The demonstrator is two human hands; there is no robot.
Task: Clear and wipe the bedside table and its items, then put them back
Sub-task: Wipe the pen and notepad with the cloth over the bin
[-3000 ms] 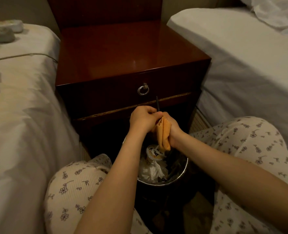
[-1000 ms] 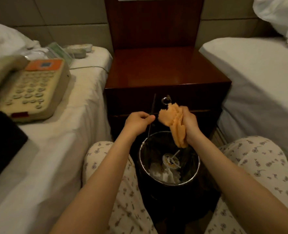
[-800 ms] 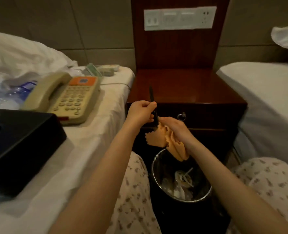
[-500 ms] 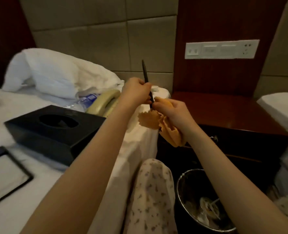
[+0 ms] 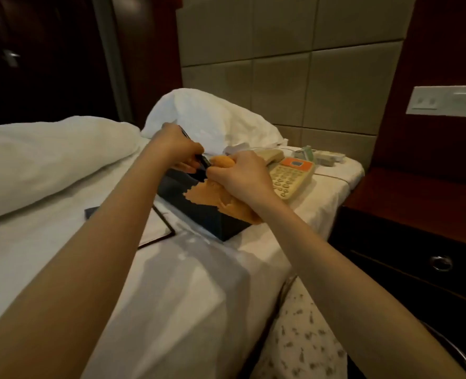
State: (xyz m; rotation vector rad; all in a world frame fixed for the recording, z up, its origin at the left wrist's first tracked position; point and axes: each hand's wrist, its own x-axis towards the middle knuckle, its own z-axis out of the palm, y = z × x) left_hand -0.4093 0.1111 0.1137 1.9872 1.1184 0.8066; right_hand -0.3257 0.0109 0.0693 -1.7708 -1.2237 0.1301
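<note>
My left hand (image 5: 176,149) grips a thin black pen (image 5: 202,159) over the left bed. Beside it, my right hand (image 5: 240,175) holds an orange cloth (image 5: 212,196) bunched against the pen's lower end. Both hands hover above a black tissue box (image 5: 199,212) lying on the bed. A beige telephone (image 5: 289,173) with an orange panel sits just right of the hands. The dark wooden bedside table (image 5: 417,198) stands at the right with a bare top.
A black-framed flat card (image 5: 155,228) lies on the sheet left of the tissue box. White pillows (image 5: 212,119) and a duvet (image 5: 48,157) fill the bed's far side. Small items (image 5: 327,157) sit behind the phone. A metal bin rim (image 5: 456,354) shows at bottom right.
The view has swung left from the bin and table to the bed. Both hands carried the pen and cloth up from over the bin to above the tissue box.
</note>
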